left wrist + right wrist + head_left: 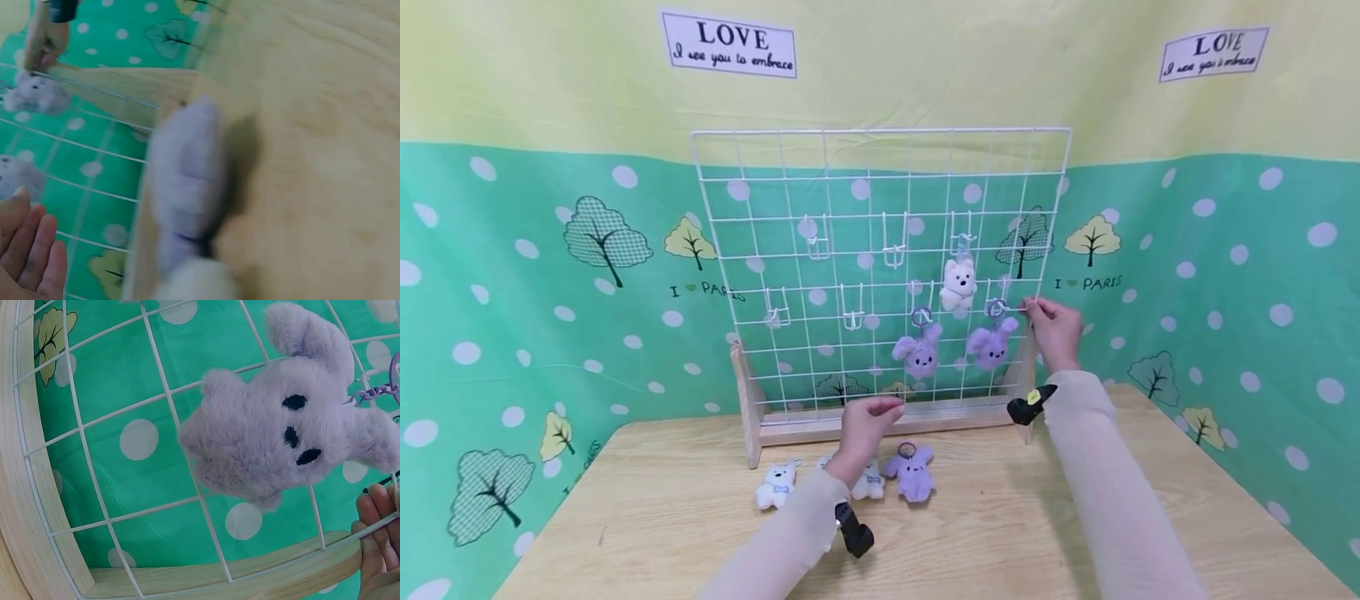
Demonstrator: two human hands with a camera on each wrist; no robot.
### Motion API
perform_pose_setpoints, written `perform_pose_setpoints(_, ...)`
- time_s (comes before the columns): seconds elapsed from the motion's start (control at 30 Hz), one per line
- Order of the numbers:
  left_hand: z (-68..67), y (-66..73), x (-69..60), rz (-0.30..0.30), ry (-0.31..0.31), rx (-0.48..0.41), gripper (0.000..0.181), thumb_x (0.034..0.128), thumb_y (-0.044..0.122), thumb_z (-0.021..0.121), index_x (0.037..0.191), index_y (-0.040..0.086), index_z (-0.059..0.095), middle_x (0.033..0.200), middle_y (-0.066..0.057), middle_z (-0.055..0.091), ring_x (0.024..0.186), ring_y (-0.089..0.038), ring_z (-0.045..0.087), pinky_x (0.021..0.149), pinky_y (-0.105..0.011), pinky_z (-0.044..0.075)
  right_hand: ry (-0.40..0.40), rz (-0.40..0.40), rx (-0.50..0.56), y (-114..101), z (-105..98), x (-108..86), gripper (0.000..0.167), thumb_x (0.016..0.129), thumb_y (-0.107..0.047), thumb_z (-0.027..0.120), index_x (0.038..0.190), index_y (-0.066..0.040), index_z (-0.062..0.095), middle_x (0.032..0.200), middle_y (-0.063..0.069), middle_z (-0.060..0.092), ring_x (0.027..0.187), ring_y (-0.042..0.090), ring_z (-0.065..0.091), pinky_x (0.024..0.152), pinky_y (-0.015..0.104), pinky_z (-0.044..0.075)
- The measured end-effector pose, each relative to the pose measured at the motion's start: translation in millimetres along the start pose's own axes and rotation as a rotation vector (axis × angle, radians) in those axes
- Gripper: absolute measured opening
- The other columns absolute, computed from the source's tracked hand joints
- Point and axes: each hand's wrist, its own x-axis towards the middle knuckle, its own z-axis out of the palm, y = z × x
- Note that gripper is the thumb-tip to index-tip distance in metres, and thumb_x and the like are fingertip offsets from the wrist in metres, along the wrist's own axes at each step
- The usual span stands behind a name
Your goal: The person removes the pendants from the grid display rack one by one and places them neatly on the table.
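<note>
A white wire grid rack (880, 214) stands upright in a wooden base. My right hand (1057, 332) grips the rack's right edge wire; in the right wrist view its fingers (379, 519) curl at that wire. Close by hangs a purple bunny keychain (992, 344), its ring on a hook. Another purple bunny keychain (921, 353) hangs to its left, and a white bear keychain (958, 286) above. My left hand (867, 429) holds nothing, in front of the rack's lower edge, its fingers (45, 250) loosely extended below a hanging bunny.
On the wooden table (970, 542) lie a purple bunny keychain (914, 477) and white plush keychains (777, 485), some partly behind my left forearm. Bare hooks (818, 247) sit on the grid's left and middle. A polka-dot curtain (1262, 250) surrounds the table.
</note>
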Motion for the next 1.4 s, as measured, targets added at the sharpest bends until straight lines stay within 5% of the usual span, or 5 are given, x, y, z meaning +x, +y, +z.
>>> perform_pose_setpoints(0.23, 0.8, 39.6, 12.1, 0.119, -0.002, -0.025, 0.021, 0.0841, 0.016, 0.071, 0.102, 0.004, 0.071, 0.097, -0.007, 0.072, 0.087, -0.015, 0.066, 0.077, -0.025, 0.054, 0.009, -0.01, 0.001, 0, -1, 1.2, 0.034, 0.094, -0.03, 0.058, 0.119, -0.008, 0.064, 0.116, 0.012, 0.065, 0.107, 0.018, 0.063, 0.092, 0.029, 0.049)
perform_pose_setpoints(0.6, 9.4, 85.6, 27.6, 0.151, 0.027, -0.112, 0.025, 0.0844, 0.014, 0.071, 0.107, 0.006, 0.068, 0.102, -0.002, 0.07, 0.094, -0.014, 0.065, 0.084, -0.025, 0.052, 0.011, -0.014, 0.009, 1, -3, 0.6, 0.034, 0.094, -0.029, 0.058, 0.119, -0.006, 0.063, 0.117, 0.013, 0.065, 0.107, 0.018, 0.063, 0.092, 0.028, 0.049)
perform_pose_setpoints(1.03, 19.2, 97.3, 54.8, 0.169, 0.185, -0.097, 0.016, 0.0843, 0.014, 0.071, 0.099, 0.008, 0.072, 0.096, -0.005, 0.071, 0.09, -0.015, 0.065, 0.078, -0.026, 0.054, 0.008, 0.0, 0.015, 1, -2, 1.8, 0.035, 0.092, -0.029, 0.059, 0.119, -0.007, 0.063, 0.116, 0.011, 0.065, 0.104, 0.016, 0.064, 0.09, 0.027, 0.049)
perform_pose_setpoints(1.4, 21.8, 97.9, 57.5, 0.214, 0.244, -0.037, 0.014, 0.083, 0.017, 0.073, 0.093, 0.007, 0.074, 0.089, -0.004, 0.071, 0.083, -0.015, 0.064, 0.071, -0.027, 0.054, 0.008, 0.001, 0.02, 1, 0, 1.6, 0.036, 0.093, -0.03, 0.059, 0.119, -0.006, 0.063, 0.115, 0.012, 0.066, 0.104, 0.015, 0.064, 0.091, 0.027, 0.049)
